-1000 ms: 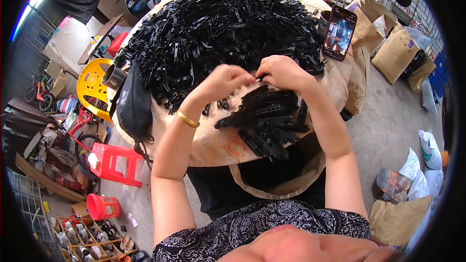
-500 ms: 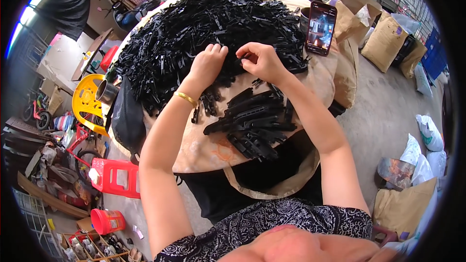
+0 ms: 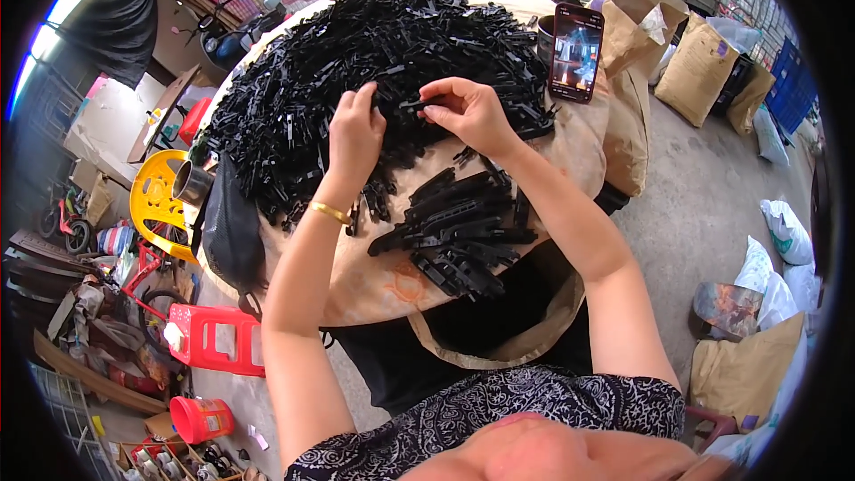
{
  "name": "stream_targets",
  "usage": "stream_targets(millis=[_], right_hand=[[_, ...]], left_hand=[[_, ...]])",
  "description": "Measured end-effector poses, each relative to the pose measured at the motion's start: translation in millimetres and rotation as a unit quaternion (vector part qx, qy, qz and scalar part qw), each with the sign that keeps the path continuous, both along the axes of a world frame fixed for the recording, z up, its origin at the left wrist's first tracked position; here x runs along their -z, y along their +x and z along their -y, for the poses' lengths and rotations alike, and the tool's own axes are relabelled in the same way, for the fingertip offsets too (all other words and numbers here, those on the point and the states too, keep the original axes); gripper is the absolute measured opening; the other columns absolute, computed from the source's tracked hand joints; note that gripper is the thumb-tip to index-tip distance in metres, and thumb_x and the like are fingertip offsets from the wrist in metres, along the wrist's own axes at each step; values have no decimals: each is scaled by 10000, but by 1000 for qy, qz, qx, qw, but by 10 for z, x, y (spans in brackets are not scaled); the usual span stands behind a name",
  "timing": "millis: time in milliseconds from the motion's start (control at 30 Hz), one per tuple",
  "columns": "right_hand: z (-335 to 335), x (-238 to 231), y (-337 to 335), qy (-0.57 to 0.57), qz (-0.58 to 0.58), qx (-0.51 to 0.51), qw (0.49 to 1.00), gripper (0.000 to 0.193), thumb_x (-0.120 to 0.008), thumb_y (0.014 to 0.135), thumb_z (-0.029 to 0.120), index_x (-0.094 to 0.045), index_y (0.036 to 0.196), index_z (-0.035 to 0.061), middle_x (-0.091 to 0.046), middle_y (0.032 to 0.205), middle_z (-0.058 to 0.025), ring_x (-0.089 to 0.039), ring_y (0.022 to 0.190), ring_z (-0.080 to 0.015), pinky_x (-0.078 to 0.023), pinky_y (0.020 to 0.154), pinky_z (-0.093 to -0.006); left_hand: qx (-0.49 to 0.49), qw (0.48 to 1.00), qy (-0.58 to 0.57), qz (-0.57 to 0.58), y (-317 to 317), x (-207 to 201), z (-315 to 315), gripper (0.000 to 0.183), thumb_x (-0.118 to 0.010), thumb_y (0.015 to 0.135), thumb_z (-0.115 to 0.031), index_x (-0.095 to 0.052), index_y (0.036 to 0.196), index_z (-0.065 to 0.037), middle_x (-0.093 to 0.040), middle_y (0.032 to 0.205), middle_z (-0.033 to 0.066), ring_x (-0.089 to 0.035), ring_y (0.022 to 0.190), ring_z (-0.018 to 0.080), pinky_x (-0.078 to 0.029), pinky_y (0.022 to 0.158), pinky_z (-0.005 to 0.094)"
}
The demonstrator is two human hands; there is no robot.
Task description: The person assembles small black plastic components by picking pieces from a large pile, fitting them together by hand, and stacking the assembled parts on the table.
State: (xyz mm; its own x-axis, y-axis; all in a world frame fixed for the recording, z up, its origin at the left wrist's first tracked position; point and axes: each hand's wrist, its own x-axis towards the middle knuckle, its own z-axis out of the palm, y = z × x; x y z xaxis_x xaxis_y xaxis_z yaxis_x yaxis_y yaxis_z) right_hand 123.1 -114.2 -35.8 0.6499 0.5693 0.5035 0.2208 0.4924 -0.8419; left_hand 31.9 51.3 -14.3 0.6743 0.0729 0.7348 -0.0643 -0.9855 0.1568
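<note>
Piece of slim black plastic-looking material (image 3: 415, 105), short, narrow, pale glint on top, pinched between thumb and forefinger of my right hand (image 3: 470, 116), above heap of glossy black narrow parts (image 3: 392, 49). My left hand (image 3: 358, 132) over heap too, fingers bent; cannot tell if gripping anything. Nearer me, layered bundle of longer matte-black strips (image 3: 459, 214) on tan-covered round table (image 3: 378, 283).

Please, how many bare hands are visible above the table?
2. The left hand is over the large heap of black parts; the right hand, also there, pinches a small black part. No others show.
</note>
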Motion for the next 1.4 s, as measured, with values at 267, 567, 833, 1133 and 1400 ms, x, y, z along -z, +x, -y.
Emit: stream_targets(millis=[267, 567, 833, 1133, 1400], right_hand=[[21, -54, -94, -98, 264, 101, 954, 172, -642, 807, 17, -656, 978, 1, -641, 812, -61, -628, 738, -128, -486, 649, -219], [21, -42, -108, -65, 402, 175, 896, 185, -676, 764, 46, -673, 949, 31, -627, 830, -84, -616, 722, -194, -492, 633, -260], [79, -66, -71, -192, 215, -35, 957, 303, -704, 767, 65, -605, 1040, -20, -664, 839, -83, -607, 762, -81, -494, 674, -240], [139, -126, -153, -170, 340, 76, 922, 233, -688, 772, 51, -615, 986, -6, -652, 788, -130, -620, 661, -149, -479, 604, -260], [178, -196, -1, -136, -14, -95, 986, 242, -610, 882, 201, -632, 982, -18, -642, 831, -19, -557, 723, -59, -475, 649, -226]], left_hand=[[186, 764, -612, -81, -254, -24, 339, 250, -517, 848, 33, -505, 1093, 85, -604, 974, 117, -639, 858, 172, -538, 762, 248], [175, 781, -590, -107, -324, -31, 243, 282, -642, 829, -36, -569, 1083, 60, -638, 895, 77, -622, 811, 114, -519, 740, 216], [105, 937, -304, -140, -413, -114, 234, 307, -684, 752, -14, -636, 1054, 13, -677, 819, 71, -589, 691, 69, -480, 627, 217], [121, 936, -304, -129, -438, -165, 284, 236, -689, 760, 10, -641, 990, 25, -659, 798, 14, -566, 707, 36, -471, 640, 186], [174, 866, -426, -196, -425, -168, 113, 272, -714, 750, -49, -641, 1004, 14, -632, 752, -17, -514, 638, 41, -442, 586, 194]])
